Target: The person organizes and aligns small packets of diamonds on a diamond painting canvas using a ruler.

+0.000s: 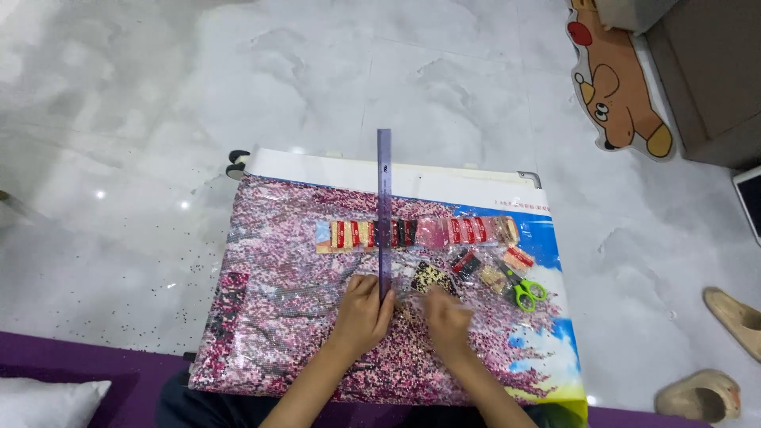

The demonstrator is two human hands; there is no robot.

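While pressed flat against the near end of a long purple ruler (384, 210), left hand (365, 307) lies fingers together on a sparkly pink picture sheet (269, 317), thumb side touching the ruler's edge. Ruler lying straight up the middle of the sheet, far end past its white top border. Right hand (445, 315) just right of the ruler, curled loosely, fingertips down on the sheet; cannot tell whether anything is pinched. Small dark-and-cream patch (433, 277) just beyond the right hand's fingers. Row of little packets (444, 231) in red, cream and black laid across the sheet, passing under the ruler. More loose packets (487, 268) to the right, beside green-handled scissors (526, 293). Sheet spread on a pale marble floor (119, 119). Bear-shaped mat (622, 95) top right. Two tan slippers (717, 357) at the right edge. Purple cushion edge (79, 361) and white pillow corner (43, 400) lower left.
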